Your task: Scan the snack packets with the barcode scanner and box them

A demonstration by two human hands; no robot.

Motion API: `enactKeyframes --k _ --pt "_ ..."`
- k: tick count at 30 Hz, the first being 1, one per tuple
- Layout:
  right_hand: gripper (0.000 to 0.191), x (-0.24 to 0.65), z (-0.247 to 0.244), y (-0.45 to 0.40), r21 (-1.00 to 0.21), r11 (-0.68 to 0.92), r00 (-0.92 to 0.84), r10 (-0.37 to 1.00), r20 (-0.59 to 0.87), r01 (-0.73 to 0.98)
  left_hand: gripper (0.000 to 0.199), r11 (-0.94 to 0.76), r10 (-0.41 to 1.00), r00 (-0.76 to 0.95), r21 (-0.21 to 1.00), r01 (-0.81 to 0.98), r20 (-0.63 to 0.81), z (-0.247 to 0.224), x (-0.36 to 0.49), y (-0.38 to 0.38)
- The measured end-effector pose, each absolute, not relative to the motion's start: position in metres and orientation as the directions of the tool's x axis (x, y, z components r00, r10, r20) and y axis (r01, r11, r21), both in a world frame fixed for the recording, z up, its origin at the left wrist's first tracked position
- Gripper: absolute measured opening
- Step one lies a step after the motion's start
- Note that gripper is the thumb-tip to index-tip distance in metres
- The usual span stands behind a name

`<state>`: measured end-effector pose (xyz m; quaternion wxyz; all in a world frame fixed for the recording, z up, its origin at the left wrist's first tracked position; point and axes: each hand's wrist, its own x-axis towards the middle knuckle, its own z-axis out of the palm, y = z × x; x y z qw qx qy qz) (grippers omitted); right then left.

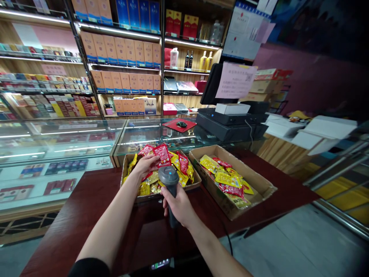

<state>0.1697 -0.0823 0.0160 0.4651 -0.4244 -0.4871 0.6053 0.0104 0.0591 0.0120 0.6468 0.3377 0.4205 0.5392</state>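
Just beyond the head of the scanner (168, 176), one red packet (162, 155) stands tilted over the nearer-filled box, its lower corner pinched between the thumb and fingers of the left hand (147, 165). The right hand (178, 202) is wrapped round the handle of that one scanner, thumb and fingers closed on it. Two cardboard boxes sit on one dark red table (95, 200): the fuller box (141, 199) lies directly behind the scanner, heaped with yellow packets (144, 188) and several red ones, too overlapped to count; the second box (216, 198), to the right of the scanner, holds a looser pile of both colours, likewise overlapped, with bare cardboard at its near right end. Right of the scanner, one black cable (229, 234) hangs past the table's near edge. Beyond the scanner, on the glass counter (152, 132), are one red mat (188, 125) with one black mouse (181, 124) on it and, farther right, one monitor (211, 84) partly covered by one printed sheet (235, 80). Farthest behind the scanner, the wall shelves carry two dark bottles (189, 59), two gold bottles (205, 61) and, up to the left, four blue boxes (137, 15).
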Motion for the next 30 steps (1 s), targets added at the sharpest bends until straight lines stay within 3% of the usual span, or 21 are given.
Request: enactKeyframes --k 19,23,28,30 --pt "0.039 0.168 0.017 -0.085 -0.989 -0.101 -0.209 0.975 -0.077 -0.106 0.039 0.23 0.973 0.072 0.888 -0.398 -0.22 0.01 0.012 0.062" --pt "0.042 0.17 0.016 -0.085 -0.988 -0.1 -0.211 0.975 -0.074 -0.116 0.031 0.22 0.975 0.083 0.887 -0.407 -0.204 0.012 0.011 0.061" --pt "0.037 0.195 0.028 -0.049 -0.991 0.106 -0.014 0.994 0.108 -0.082 0.022 0.218 0.975 0.138 0.888 -0.405 -0.176 0.021 0.012 0.053" --pt "0.03 0.211 0.042 -0.026 -0.992 0.081 0.044 0.996 0.077 -0.1 0.021 0.26 0.96 0.194 0.894 -0.364 -0.201 0.026 0.018 0.05"
